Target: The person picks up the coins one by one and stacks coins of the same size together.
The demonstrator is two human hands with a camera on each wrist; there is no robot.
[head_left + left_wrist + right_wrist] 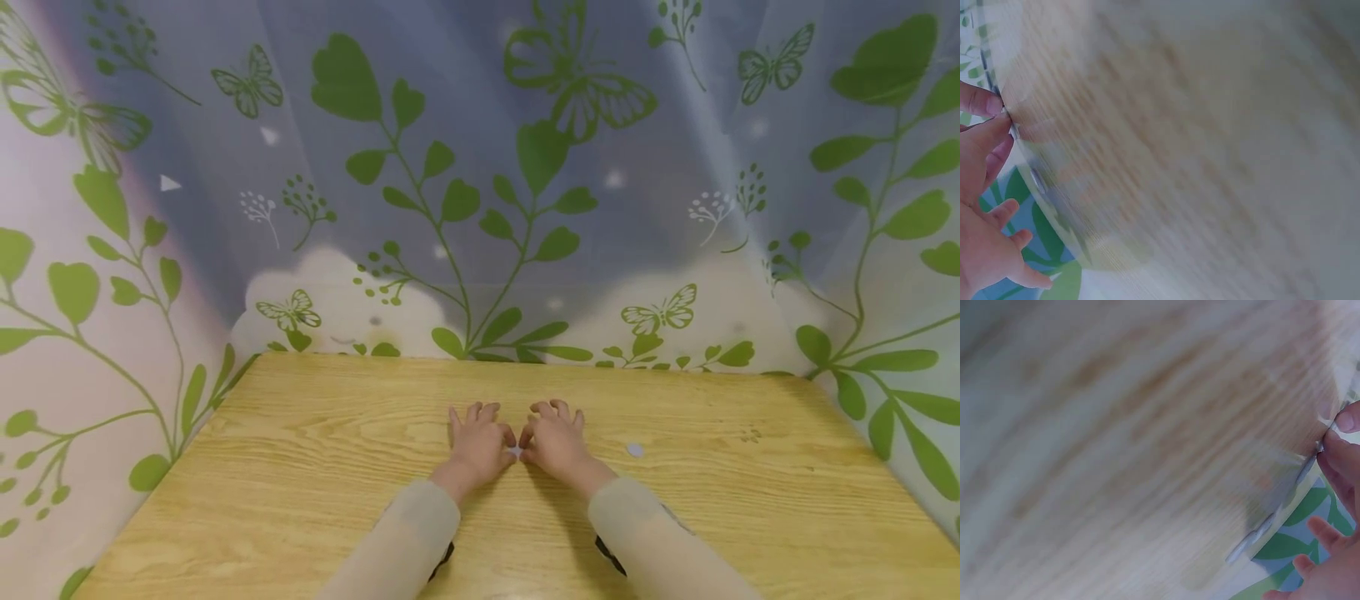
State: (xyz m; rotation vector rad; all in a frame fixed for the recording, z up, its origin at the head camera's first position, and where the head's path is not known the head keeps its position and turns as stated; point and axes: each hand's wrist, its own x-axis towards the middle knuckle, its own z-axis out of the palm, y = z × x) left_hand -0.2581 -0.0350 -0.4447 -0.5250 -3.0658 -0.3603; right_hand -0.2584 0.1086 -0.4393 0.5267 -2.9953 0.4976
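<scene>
While left hand (478, 442), right hand (557, 442) face inward, pinching pale piece (515, 451)

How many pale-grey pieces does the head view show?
2: one pale-grey piece between the left hand and right hand; one roundish piece on the yellow wooden table, farther right. Hands may hide more.

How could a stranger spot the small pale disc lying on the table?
Find the yellow wooden table below the leaf-print cloth. Look to the right of the right hand, where the small pale disc lies on the wood. Unlike the pale piece held between the right and left hand, it is untouched.
</scene>
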